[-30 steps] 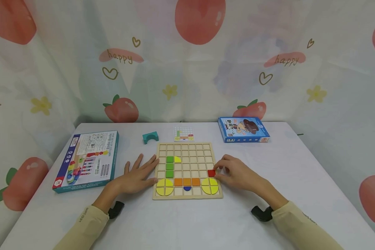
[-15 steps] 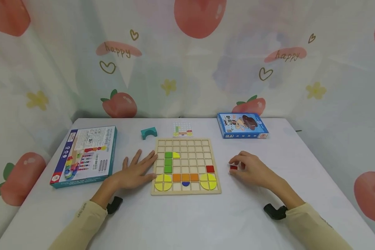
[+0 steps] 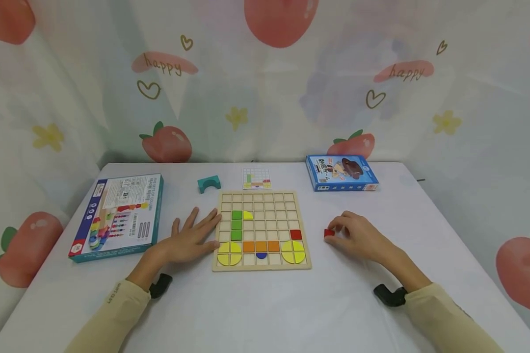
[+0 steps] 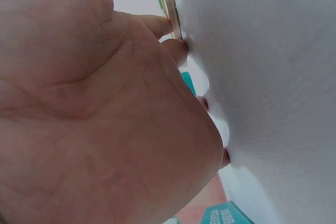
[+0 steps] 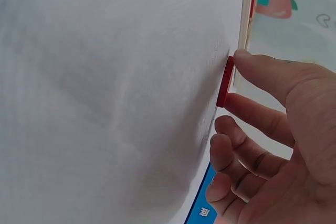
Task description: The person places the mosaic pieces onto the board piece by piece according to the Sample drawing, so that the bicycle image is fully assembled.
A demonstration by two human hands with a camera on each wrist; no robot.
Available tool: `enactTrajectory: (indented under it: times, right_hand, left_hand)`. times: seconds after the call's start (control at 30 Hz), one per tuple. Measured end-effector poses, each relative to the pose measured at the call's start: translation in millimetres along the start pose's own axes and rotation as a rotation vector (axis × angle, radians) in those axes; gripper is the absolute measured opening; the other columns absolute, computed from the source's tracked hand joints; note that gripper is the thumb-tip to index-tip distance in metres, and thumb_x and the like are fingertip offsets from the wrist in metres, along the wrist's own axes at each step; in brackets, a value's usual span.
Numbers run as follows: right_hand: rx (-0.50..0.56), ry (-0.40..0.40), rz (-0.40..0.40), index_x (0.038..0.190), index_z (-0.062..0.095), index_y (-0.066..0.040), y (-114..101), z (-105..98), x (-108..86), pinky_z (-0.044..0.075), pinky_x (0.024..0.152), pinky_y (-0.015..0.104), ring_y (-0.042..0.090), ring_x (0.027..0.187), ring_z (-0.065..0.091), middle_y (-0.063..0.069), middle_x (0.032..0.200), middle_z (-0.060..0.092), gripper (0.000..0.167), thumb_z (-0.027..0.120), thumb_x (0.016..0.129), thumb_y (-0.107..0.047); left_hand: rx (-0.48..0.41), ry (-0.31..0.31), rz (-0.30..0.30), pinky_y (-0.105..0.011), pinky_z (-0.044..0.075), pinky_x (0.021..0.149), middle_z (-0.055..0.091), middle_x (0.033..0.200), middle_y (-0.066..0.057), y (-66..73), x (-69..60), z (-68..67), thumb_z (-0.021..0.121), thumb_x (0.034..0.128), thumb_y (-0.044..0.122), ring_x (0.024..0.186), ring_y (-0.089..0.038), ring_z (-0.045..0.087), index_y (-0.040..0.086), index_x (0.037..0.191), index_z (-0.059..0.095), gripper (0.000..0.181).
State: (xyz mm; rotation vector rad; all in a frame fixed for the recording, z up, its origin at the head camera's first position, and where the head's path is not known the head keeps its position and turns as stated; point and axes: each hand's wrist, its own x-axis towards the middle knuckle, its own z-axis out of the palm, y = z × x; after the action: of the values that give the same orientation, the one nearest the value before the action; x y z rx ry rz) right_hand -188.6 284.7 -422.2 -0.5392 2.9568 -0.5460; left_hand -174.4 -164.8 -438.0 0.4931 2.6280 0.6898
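A wooden grid board lies on the table between the hands. In its cells are green squares, orange squares, yellow quarter-circles, a blue half-circle and one red square. My left hand lies with spread fingers, its fingertips and thumb touching the board's left edge. To the right of the board, my right hand pinches a second red square tile between thumb and index finger. In the right wrist view, that red tile is flat at the table surface, the other fingers loosely curled.
Behind the board lie a small printed pattern card and a teal arch block. A large flat toy box is at the left; a blue box sits at the back right. White cloth covers the table.
My right hand has left the board's right edge, moved right and taken hold of another red tile. One red square stays on the board. The left hand keeps its place at the board.
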Motion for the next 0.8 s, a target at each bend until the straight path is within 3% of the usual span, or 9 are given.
enactTrajectory:
  times: [0.33,0.8]
  right_hand:
    - [0.003,-0.028,0.009,0.110,0.078,-0.015,-4.7,2.1,4.5,0.051,0.072,0.024,0.016,0.090,0.055,0.001,0.101,0.068,0.023,0.084,0.092,-0.027]
    - [0.016,-0.047,-0.050,0.113,0.079,-0.014,-7.3,2.4,3.4,0.050,0.073,0.023,0.016,0.090,0.055,0.000,0.100,0.067,0.024,0.084,0.091,-0.023]
  left_hand:
    - [0.000,0.011,0.000,-0.079,-0.019,0.121,0.005,0.182,-0.004,-0.2,-0.7,0.3,0.053,0.1072,0.050,0.165,-0.044,-0.020,0.023,0.172,0.017,0.079]
    - [0.004,0.008,-0.002,-0.079,-0.019,0.121,0.005,0.182,-0.004,0.6,0.3,0.7,0.052,0.1070,0.051,0.165,-0.044,-0.020,0.023,0.172,0.017,0.079]
